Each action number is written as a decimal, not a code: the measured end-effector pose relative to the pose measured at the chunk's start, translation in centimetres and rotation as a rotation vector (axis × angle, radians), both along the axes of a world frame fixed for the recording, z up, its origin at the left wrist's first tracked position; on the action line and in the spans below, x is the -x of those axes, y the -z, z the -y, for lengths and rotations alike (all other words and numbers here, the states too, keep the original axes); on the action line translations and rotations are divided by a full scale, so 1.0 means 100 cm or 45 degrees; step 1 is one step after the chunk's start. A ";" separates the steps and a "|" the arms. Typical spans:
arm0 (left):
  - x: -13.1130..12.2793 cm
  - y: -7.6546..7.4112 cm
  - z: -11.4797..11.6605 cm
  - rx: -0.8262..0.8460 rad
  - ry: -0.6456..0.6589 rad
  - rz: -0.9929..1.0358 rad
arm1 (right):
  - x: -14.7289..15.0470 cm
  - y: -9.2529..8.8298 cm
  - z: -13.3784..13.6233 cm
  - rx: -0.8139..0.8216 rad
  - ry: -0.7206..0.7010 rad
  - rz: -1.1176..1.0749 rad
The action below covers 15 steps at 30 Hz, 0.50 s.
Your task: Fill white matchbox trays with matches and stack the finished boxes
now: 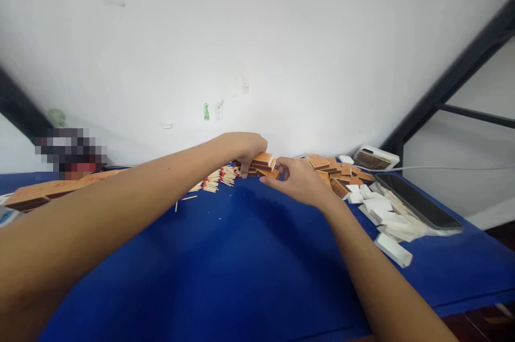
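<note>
At the back of the blue table, my left hand (248, 147) reaches over a small stack of orange-brown matchboxes (263, 159), its thumb pointing down along their left side and its fingers curled around them. My right hand (300, 180) is at the stack's right end. Its thumb and index finger close around the edge of a lower matchbox (270, 173); the other fingers are curled. Part of the stack is hidden behind my left hand. Just left of it lie piles of loose red-tipped matches (213, 180).
More matchboxes (336, 166) are heaped at the right, beside white matchbox trays (380, 205). A dark phone (416, 199) and a white box-shaped device (376, 158) with a cable lie farther right. Long rows of matchboxes (60, 189) stand at the left. A white wall (257, 36) backs the table.
</note>
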<state>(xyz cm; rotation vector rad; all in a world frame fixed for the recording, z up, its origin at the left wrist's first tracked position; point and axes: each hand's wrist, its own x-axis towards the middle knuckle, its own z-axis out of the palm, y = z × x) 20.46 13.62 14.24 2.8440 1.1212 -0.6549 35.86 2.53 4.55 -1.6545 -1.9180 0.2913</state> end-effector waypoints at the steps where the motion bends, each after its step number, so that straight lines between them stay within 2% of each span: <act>1: -0.007 0.005 0.001 0.016 0.011 0.008 | -0.006 -0.001 -0.001 0.006 -0.007 0.029; 9: -0.038 0.032 0.010 0.125 0.017 0.013 | -0.048 0.002 -0.008 0.236 -0.058 0.197; 15: -0.047 0.049 0.016 0.196 0.084 -0.014 | -0.057 0.007 -0.012 0.394 -0.038 0.354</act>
